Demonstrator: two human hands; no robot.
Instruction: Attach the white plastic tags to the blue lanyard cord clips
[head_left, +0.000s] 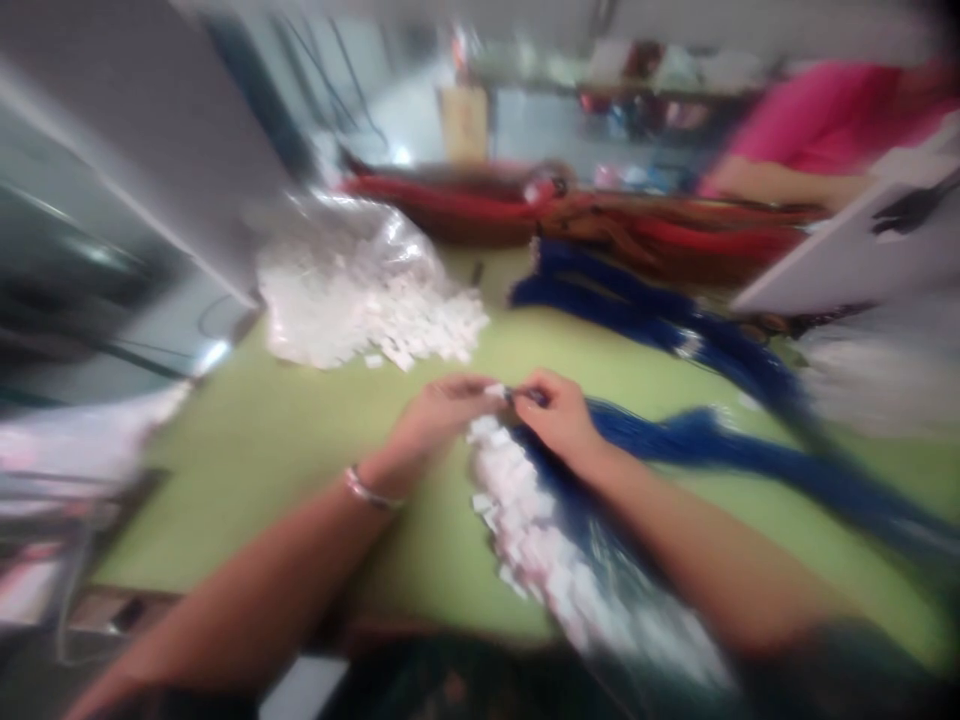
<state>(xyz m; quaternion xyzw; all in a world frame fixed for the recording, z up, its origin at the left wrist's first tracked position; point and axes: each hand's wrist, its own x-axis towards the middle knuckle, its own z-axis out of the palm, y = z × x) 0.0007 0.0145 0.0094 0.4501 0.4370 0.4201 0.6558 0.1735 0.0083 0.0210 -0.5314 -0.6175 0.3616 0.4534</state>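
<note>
My left hand [450, 397] is closed in a pinch on a small white connector [496, 391]. Right beside it, my right hand [553, 410] grips the end of a blue wire, its fingertips almost meeting the left ones. Below both hands runs a row of white connectors [525, 500] on the ends of blue wires, slanting toward my body. A bundle of blue wires [660, 432] passes behind my right hand and off to the right. Blur hides the exact join between wire and connector.
A clear plastic bag [322, 270] spills loose white connectors [427, 325] on the green table [247, 430]. More blue wires [622, 295] and red and brown wire bundles [465, 215] lie at the back. Across the table is a person in a pink sleeve [817, 115]. Grey posts flank the table.
</note>
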